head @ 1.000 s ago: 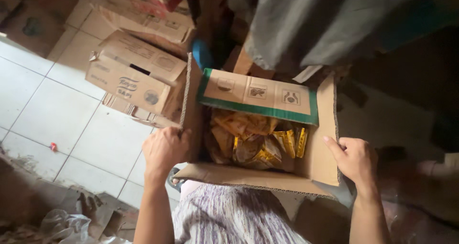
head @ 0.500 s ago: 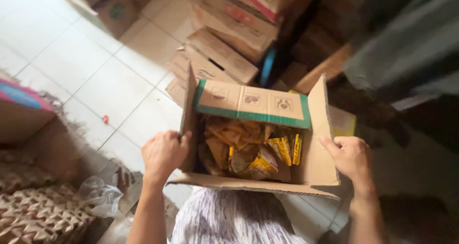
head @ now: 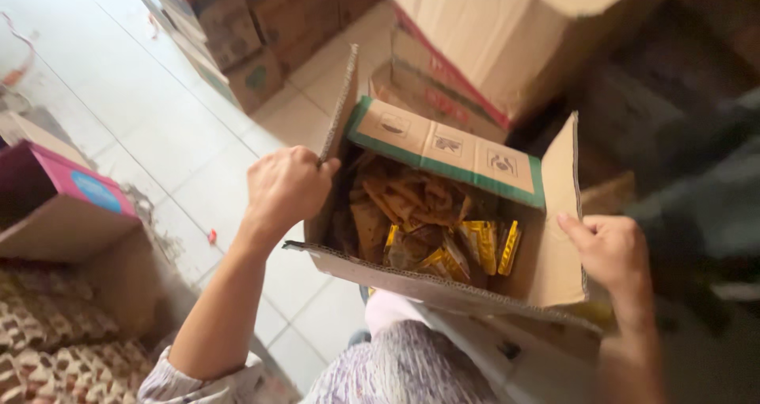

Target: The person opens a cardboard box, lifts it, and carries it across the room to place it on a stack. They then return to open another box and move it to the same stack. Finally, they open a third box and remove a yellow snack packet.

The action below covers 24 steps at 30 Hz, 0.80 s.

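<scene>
Hands on an open carton of packets

Carton [head: 443, 146], brown corrugated card with a green-edged flap, sits open just in front of the person's lap, its four flaps turned up and outward. Inside it lies a loose heap of brown and yellow foil packets [head: 431, 222], filling the bottom.

Left hand [head: 285, 186] is at the carton's left side: fingers curled tight into a near-fist, pinching the upright left flap [head: 339, 103] at its lower edge. The wrist is bent slightly back, and the bare forearm runs down and away from the carton to a patterned sleeve.

Right hand [head: 609, 253] is at the carton's right side. Its fingers are loosely bent rather than clenched, the thumb lying against the outer face of the right flap [head: 558, 214], which leans outward; the fingertips wrap the flap's edge. The forearm drops straight down from the carton's right corner.

Beyond the carton's far flap stands a larger open cardboard box [head: 491, 32]. Left of the carton, across white floor tiles [head: 119, 111], lies a pink-topped box [head: 63, 186], with further stacked boxes [head: 237, 24] behind.
</scene>
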Tool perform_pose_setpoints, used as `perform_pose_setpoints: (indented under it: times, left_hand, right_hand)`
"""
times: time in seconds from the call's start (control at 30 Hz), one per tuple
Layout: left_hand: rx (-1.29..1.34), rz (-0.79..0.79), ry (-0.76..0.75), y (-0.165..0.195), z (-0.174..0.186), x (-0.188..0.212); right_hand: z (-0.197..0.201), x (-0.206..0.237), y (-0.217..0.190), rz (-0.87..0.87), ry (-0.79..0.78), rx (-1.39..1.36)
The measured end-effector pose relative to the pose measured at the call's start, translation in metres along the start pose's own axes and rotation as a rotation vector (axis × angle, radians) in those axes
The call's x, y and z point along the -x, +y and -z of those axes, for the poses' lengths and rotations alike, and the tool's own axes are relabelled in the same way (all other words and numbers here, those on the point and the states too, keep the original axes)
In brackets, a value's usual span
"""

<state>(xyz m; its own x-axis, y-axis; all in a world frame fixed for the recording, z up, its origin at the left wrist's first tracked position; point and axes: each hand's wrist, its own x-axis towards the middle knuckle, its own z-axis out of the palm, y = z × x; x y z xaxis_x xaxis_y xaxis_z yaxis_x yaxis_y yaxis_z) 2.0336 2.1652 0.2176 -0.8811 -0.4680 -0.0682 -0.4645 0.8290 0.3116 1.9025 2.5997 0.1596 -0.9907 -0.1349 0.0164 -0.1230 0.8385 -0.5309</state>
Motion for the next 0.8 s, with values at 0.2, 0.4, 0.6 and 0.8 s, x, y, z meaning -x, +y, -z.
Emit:
perform_pose_setpoints:
  times: [0.2, 0.4, 0.6, 0.8]
  left_hand:
    - [0.006, -0.065, 0.118, -0.002, -0.02, -0.102]
    - [0.057, -0.152, 0.177, -0.022, -0.065, -0.176]
    - [0.054, -0.222, 0.058, -0.033, -0.075, -0.229]
    - [0.072, -0.338, -0.02, -0.034, -0.068, -0.272]
  right_hand:
    - [-0.054, -0.054, -0.015, -0.023, 0.093, 0.103]
    - [-0.108, -0.077, -0.013, 0.008, 0.133, 0.132]
    - [-0.12, -0.091, -0.017, -0.145, 0.113, 0.162]
    - [-0.124, -0.098, -0.039, -0.311, 0.066, 0.367]
